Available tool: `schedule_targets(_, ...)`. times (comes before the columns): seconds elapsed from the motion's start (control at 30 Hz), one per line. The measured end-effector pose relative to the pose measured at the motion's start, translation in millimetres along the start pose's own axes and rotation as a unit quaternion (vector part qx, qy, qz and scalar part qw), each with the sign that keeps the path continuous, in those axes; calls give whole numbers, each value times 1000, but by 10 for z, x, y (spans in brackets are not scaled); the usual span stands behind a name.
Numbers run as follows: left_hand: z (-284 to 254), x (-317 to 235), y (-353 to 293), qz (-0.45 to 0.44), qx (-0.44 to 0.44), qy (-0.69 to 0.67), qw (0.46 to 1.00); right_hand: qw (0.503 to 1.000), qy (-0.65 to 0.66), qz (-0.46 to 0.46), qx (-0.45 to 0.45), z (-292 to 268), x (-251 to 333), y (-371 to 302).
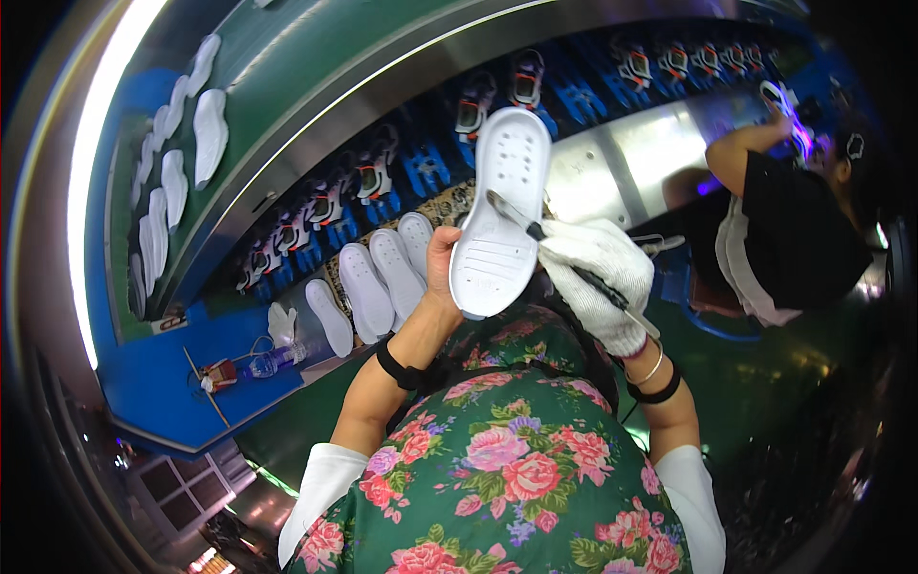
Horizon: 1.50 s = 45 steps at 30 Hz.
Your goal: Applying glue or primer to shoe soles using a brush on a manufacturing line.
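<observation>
My bare left hand [442, 266] grips a white shoe sole [497, 225] by its left edge and holds it up in front of me, its inner face toward me. Small holes dot the upper part of the sole, and ridges cross the lower part. In a white knitted glove, my right hand [598, 273] is closed round a brush [516, 216] with a dark handle. The bristles rest against the middle of the sole, or very near it. Beyond my left hand, several more white soles [367, 292] lean side by side along the bench edge.
Shoe uppers [375, 177] on blue holders line the conveyor ahead. More white soles [210, 139] lie on the green shelf at the left. A blue table [143, 383] carries a plastic bottle [275, 361] and a white glove [282, 323]. At the right, a co-worker [794, 220] handles a shoe.
</observation>
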State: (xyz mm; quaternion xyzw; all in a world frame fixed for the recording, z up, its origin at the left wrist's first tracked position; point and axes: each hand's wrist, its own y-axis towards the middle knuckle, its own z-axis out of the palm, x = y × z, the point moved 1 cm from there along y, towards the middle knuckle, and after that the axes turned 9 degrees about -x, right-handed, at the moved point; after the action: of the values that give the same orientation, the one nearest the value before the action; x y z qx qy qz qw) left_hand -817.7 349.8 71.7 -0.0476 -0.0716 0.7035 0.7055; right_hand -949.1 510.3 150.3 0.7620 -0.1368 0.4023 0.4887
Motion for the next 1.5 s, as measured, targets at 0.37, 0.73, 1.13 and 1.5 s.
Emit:
schedule_targets(0.37,69,363,179,37,-120,26,992,985,-127,-121,-2,-123,30,356)
schedule_targets(0.73,-26,355,89,70,-110,45,990,999,28,24,11,-22,52,168)
schedule_targets(1.13,205,242,368,149,-99,80,980,999,11,-27,-42,-30,-114,127)
schedule_targets(1.5,212,85,537,153,-75,64,983,999,36,-7,11,-35,-149,19)
